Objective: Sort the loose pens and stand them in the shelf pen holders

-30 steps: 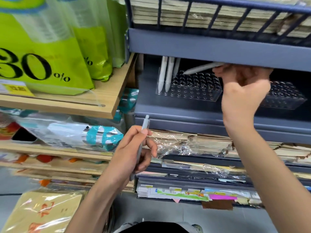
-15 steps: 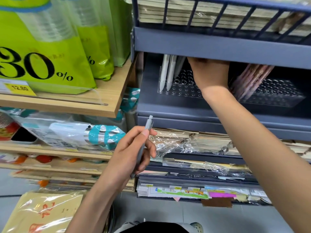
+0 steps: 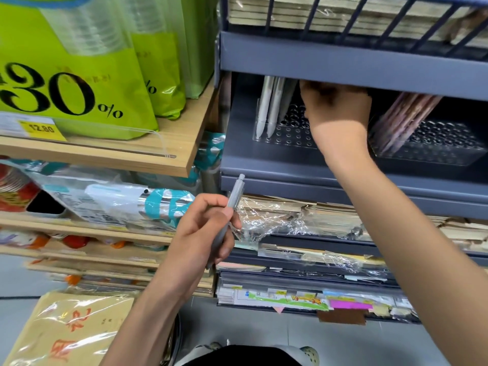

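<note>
My left hand (image 3: pixel 203 233) grips a grey click pen (image 3: pixel 234 198) upright in front of the lower shelves. My right hand (image 3: pixel 338 112) reaches deep into the blue-grey shelf (image 3: pixel 343 62), above the left clear pen holder (image 3: pixel 287 136). Its fingers are hidden under the shelf's front lip, so anything it holds is out of sight. White pens (image 3: pixel 266 107) stand leaning at the left end of that holder. A second clear holder (image 3: pixel 446 143) to the right has a bunch of pink pens (image 3: pixel 404 120) leaning in it.
Green bags with a 30% print (image 3: pixel 79 83) stand on a wooden shelf (image 3: pixel 171 154) at the left. Wrapped notebooks (image 3: pixel 290 215) and paper packs fill the shelves below the pen shelf. Stacked books sit behind railings on top. Grey floor lies below.
My right hand carried a white pen leftward from the shelf's middle into the space over the left holder, and the pen is now hidden. My left hand with the grey pen barely moved.
</note>
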`<state>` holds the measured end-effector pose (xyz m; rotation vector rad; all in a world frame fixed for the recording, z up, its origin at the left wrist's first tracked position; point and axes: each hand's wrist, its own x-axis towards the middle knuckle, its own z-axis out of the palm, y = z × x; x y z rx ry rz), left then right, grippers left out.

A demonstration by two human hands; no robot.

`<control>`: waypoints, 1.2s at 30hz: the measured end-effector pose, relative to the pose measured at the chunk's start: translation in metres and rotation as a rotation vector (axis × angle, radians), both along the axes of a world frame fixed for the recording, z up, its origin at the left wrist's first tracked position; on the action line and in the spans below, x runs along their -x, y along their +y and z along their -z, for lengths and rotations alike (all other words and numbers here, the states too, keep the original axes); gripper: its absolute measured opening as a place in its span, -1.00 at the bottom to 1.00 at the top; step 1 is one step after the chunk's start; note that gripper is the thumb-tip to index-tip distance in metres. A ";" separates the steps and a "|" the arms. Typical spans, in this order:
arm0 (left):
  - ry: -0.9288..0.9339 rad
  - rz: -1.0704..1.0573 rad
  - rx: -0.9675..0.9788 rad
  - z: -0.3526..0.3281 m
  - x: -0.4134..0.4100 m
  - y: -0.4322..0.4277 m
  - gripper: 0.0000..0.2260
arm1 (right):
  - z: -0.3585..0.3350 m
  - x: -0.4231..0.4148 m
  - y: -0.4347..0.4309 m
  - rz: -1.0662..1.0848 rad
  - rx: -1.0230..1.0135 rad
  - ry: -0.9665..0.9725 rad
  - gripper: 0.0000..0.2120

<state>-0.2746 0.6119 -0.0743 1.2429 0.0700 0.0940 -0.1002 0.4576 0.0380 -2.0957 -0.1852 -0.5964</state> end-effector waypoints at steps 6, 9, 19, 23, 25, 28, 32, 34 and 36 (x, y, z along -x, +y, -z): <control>-0.070 -0.016 -0.090 -0.002 -0.004 -0.009 -0.85 | 0.030 0.062 -0.023 -0.793 -0.032 0.307 -0.96; -0.080 -0.012 -0.099 -0.005 -0.008 -0.016 -0.87 | 0.036 0.067 -0.030 -0.846 0.000 0.412 -0.79; -0.479 -0.421 -0.902 -0.026 -0.029 -0.022 -0.83 | 0.008 0.058 -0.053 -0.523 -0.499 0.164 -0.96; -0.379 -0.354 -1.394 -0.005 -0.054 -0.022 -0.62 | -0.001 0.043 -0.056 -0.203 -0.479 -0.081 -0.92; -0.365 -0.363 -1.527 0.011 -0.059 -0.027 -0.57 | 0.001 0.034 -0.055 -0.080 -0.383 -0.126 -0.94; -0.438 -0.426 -1.533 0.024 -0.064 -0.027 -0.55 | 0.005 0.021 -0.047 -0.030 -0.241 -0.144 -0.90; -0.499 -0.466 -1.540 0.029 -0.069 -0.023 -0.54 | 0.008 0.005 -0.039 -0.074 -0.092 -0.157 -0.75; -0.510 -0.474 -1.537 0.030 -0.069 -0.023 -0.53 | 0.008 -0.003 -0.036 -0.089 -0.040 -0.156 -0.67; -0.516 -0.480 -1.524 0.031 -0.070 -0.023 -0.53 | 0.004 -0.009 -0.027 -0.105 -0.017 -0.149 -0.68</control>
